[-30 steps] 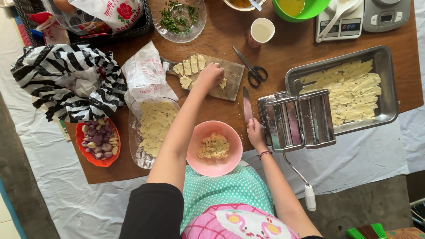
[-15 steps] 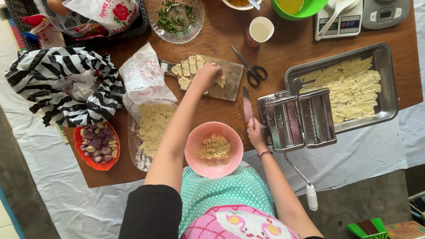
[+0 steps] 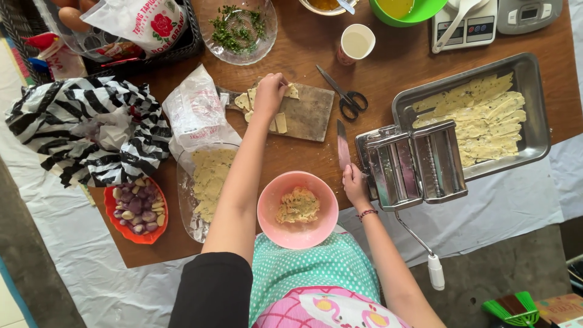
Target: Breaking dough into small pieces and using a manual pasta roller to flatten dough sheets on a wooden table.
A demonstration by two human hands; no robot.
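I see the left hand [image 3: 269, 92] reaching forward, fingers curled down onto small pale dough pieces [image 3: 248, 101] lying on a wooden cutting board [image 3: 310, 112], pinching or pressing them; I cannot tell whether a piece is actually lifted. The right hand [image 3: 354, 184] is closed around the handle of a knife [image 3: 343, 146], its blade resting flat on the brown table [image 3: 401, 67] and pointing away from the body, parked beside the board, within easy reach. Just right of that hand stands a metal pasta roller [image 3: 416, 164] with its crank hanging over the table edge. Behind it, a steel tray [image 3: 534, 79] holds flat dough sheets. Near the body sits a pink bowl [image 3: 267, 209] with crumbly dough, and left of it a clear dish [image 3: 182, 182] of dough strips. Scissors [image 3: 343, 97] lie beyond the board
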